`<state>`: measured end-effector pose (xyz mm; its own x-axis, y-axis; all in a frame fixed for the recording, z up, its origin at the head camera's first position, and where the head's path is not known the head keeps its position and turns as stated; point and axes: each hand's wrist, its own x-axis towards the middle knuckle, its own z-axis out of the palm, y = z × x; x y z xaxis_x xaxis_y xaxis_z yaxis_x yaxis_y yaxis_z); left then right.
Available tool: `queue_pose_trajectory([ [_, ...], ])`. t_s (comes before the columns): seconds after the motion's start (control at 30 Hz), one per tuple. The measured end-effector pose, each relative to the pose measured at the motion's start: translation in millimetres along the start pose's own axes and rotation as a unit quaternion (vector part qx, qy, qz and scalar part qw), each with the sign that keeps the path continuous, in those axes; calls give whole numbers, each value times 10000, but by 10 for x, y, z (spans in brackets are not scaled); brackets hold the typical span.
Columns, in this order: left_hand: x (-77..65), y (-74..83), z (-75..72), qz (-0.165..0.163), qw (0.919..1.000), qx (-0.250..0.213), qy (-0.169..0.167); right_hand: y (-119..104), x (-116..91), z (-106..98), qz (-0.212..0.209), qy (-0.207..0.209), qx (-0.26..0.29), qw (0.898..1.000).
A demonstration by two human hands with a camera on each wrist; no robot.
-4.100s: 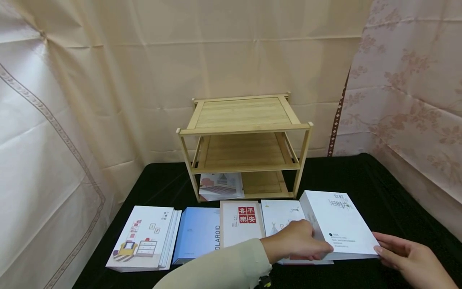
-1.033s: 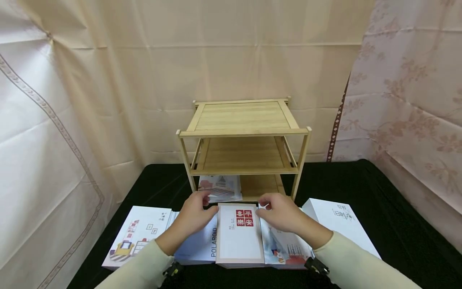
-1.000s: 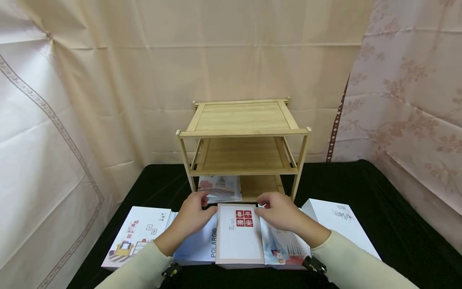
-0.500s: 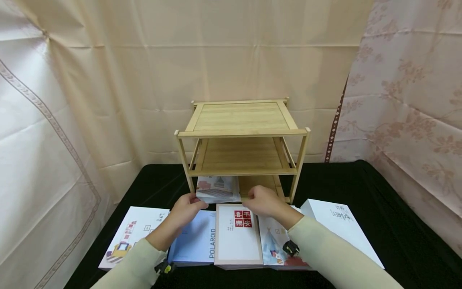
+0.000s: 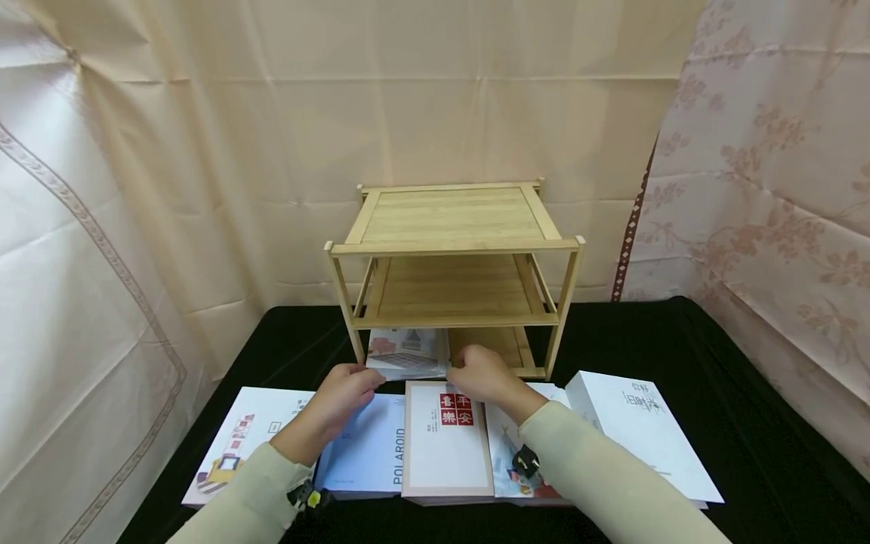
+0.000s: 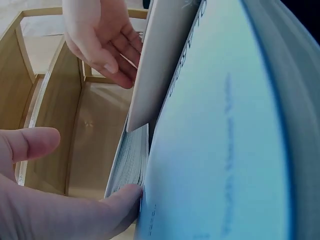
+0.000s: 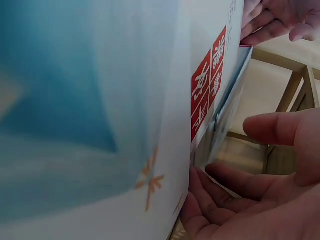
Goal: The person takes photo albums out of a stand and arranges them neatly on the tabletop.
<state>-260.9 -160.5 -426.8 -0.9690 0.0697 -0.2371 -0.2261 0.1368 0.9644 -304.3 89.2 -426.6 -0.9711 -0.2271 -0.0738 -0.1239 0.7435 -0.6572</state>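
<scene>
An illustrated book [image 5: 406,353] lies at the left of the bottom tier of the wooden shelf [image 5: 459,215]. My left hand [image 5: 334,408] is at its front left corner; in the left wrist view, one extended finger [image 6: 122,202] rests against page edges and the other digit stands apart. On the book's right side is my right hand [image 5: 484,375], its fingers loosely extended with a gap to the thumb [image 7: 270,127]. Below the hands lie a blue POLAROID book [image 5: 363,449] and a white book with red characters [image 5: 448,446]. The right forearm partly covers another illustrated book [image 5: 523,453].
A white illustrated book [image 5: 231,446] lies at the left end of the front row, a thick white book [image 5: 646,438] at the right end. All rest on a black cloth [image 5: 680,355]. Beige curtains [image 5: 448,98] hang behind the shelf.
Earlier the hands were at the thick white book on the right. They came to the middle, then both shifted left to the sides of the shelf book. The row of books stays in place.
</scene>
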Motion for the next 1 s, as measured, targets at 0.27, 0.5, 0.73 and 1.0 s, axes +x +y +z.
queue_pose_trajectory([
  [0.27,23,17,2,-189,9977,-650,74,-71,25,13,-73,-151,104,9998],
  [0.5,40,50,75,-128,9962,-863,47,-66,67,-22,141,-166,767,9968],
  [0.73,16,80,112,28,9949,-1009,44,33,106,-46,559,171,1560,9860],
  [1.0,-2,113,119,-44,9959,-878,190,114,159,-74,756,80,2275,9708],
])
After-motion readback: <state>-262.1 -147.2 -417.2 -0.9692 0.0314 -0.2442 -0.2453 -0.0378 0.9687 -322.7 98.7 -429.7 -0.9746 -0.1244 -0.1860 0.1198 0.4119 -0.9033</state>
